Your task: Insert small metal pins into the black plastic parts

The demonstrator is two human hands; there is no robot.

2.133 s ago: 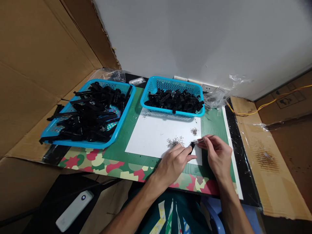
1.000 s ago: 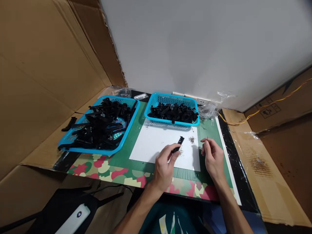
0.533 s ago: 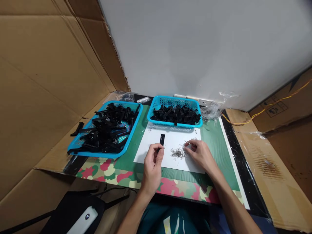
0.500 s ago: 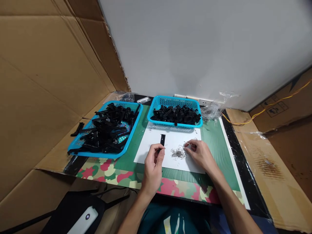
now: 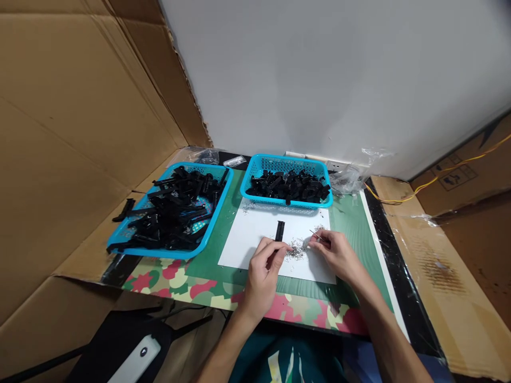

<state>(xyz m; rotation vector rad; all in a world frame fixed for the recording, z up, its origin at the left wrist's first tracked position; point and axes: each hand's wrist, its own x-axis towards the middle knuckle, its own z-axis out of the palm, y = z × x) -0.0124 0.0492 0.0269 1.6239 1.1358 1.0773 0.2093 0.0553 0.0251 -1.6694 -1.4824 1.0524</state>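
Observation:
A narrow black plastic part [image 5: 280,230] stands up out of my left hand [image 5: 266,266], whose fingers are closed round its lower end. My left fingertips are beside a loose pile of tiny metal pieces, perhaps small springs [image 5: 296,250], on a white sheet [image 5: 235,250]. On the other side of the pile, my right hand [image 5: 333,251] pinches a thin metal pin-like tool [image 5: 315,234], its tip pointing up and left. Whether a small piece is also between my right fingers cannot be made out.
A blue basket [image 5: 217,221] of long black parts stands at left, one part [image 5: 124,210] lying outside it. Behind the sheet is a second blue basket [image 5: 286,204] with small black pieces. Cardboard [image 5: 80,106] walls the left side; plastic bags [image 5: 349,181] lie at the back right.
My left hand has moved right with the black part, close to the pile of metal pieces. My right hand has shifted slightly right, still pinching the thin tool.

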